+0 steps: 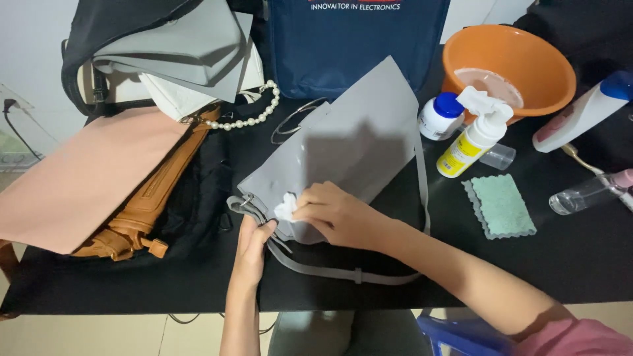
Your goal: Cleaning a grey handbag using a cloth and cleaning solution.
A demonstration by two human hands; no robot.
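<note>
Right hand (333,212) pinches a small white wad (286,206) against the grey bag (343,155), which lies flat on the black table (580,257). Left hand (252,247), just beside, grips the bag's near corner, fingers curled. Green cloth (502,205) and spray bottle (473,142) lie beyond the right hand.

A flat grey handbag (359,132) of smooth, slightly glossy material lies on the table, tilted so its long axis runs from about seven o'clock up to one o'clock. Its lower corner, at seven o'clock, carries a metal ring fitting where a narrow grey strap (343,271) joins. The strap loops out toward five o'clock below the bag and climbs its three o'clock edge. A small crumpled white wad (285,206) is pressed against the bag's face near that lower corner.
</note>
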